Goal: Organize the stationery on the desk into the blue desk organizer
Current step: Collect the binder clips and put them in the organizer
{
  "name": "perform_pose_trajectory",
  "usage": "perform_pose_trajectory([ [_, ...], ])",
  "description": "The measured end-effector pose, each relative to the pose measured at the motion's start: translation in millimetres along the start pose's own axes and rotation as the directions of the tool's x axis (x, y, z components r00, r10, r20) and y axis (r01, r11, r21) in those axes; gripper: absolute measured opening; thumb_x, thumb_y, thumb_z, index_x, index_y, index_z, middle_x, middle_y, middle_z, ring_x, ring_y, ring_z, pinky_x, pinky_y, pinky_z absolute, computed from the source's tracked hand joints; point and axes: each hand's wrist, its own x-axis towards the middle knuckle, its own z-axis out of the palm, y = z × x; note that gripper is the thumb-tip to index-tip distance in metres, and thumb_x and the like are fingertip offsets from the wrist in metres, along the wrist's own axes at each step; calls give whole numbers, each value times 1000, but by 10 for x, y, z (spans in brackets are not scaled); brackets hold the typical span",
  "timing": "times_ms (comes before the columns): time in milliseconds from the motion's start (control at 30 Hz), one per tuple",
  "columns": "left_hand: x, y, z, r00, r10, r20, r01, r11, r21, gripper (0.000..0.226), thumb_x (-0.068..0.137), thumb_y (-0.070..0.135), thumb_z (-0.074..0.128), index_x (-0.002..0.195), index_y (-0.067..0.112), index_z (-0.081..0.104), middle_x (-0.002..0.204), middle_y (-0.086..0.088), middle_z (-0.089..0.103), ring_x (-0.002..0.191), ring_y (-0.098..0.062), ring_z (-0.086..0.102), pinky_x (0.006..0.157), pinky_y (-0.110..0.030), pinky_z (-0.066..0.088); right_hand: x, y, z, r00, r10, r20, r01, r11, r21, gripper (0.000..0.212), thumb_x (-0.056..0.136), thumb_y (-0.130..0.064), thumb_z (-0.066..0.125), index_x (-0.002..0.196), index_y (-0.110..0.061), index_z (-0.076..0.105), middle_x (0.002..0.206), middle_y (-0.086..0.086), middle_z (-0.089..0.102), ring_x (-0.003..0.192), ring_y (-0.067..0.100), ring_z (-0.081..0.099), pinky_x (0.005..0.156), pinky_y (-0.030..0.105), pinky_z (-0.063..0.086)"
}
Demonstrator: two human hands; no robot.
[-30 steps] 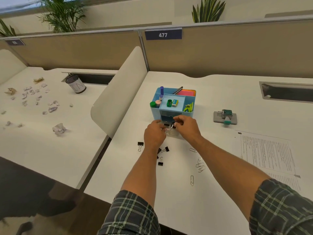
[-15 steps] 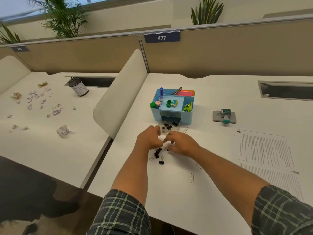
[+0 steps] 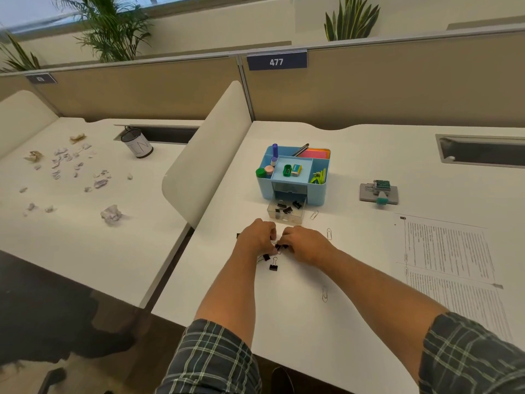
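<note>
The blue desk organizer (image 3: 319,194) stands mid-desk with pens, sticky notes and small items in its top compartments. Its clear drawer (image 3: 295,218) is pulled out in front and holds several black binder clips (image 3: 287,209). Nearer me, my left hand (image 3: 255,237) and my right hand (image 3: 305,244) meet over a cluster of black binder clips (image 3: 279,247), fingers curled down onto them. Two more binder clips (image 3: 273,267) lie just below the hands. Silver paper clips (image 3: 329,234) lie scattered to the right and nearer me.
A grey and teal hole punch (image 3: 379,193) sits right of the organizer. Printed sheets (image 3: 449,257) lie at the right. A white divider (image 3: 210,155) bounds the desk on the left; beyond it are crumpled paper scraps (image 3: 110,214) and a cup (image 3: 137,143).
Both hands pulled back from the open drawer toward me and came down on the binder clips lying on the desk. More clips now lie in the drawer.
</note>
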Motion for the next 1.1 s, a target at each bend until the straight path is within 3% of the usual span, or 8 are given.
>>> perform_pose_trajectory([
  [133,0,21,36,999,24,-29,-23,999,25,36,76,24,82,108,18,68,116,-5,55,102,-23,60,77,-29,46,-6,-30,-2,999,39,12,-39,998,57,35,98,-18,58,132,-26,61,119,-1,63,106,23,59,85,43,55],
  [267,-11,35,47,999,23,-40,-23,1000,4,38,77,29,81,110,16,67,113,-5,56,100,-25,61,82,-35,52,7,-40,41,998,64,26,-67,991,120,43,92,-10,62,131,-29,58,117,-3,61,102,22,61,84,41,55],
  [533,-18,85,39,999,35,-20,-35,999,-36,32,79,18,76,108,11,62,112,-10,63,99,-27,61,81,-37,53,7,-1,46,989,118,89,-135,966,220,35,90,-19,65,124,-24,55,117,-1,55,97,19,56,80,33,49],
  [633,-4,102,40,1000,22,-13,-22,999,-42,30,79,18,76,104,11,62,111,-9,65,100,-26,60,80,-35,50,-38,23,42,985,143,93,-164,944,287,30,89,-19,66,117,-24,57,108,-4,53,91,15,51,76,27,41],
  [733,7,106,47,999,0,-36,-2,999,-52,32,77,22,82,101,13,63,113,-7,54,97,-26,60,81,-36,53,-74,20,23,980,179,87,-198,915,351,25,86,-17,67,110,-22,61,98,-8,51,87,13,51,70,22,37],
  [833,17,90,54,997,-1,-75,-1,1000,-26,31,73,26,87,93,14,66,109,-4,48,94,-24,58,81,-37,54,-44,-3,-20,965,229,130,-263,882,391,20,83,-13,71,101,-20,65,95,-6,60,87,15,58,67,21,42],
  [1100,17,75,57,995,-30,-91,24,997,-72,23,76,27,85,78,17,65,85,1,64,80,-18,58,67,-26,41,37,37,-102,934,279,222,-348,847,402,17,79,-7,76,94,-13,74,96,0,73,90,16,66,75,25,53],
])
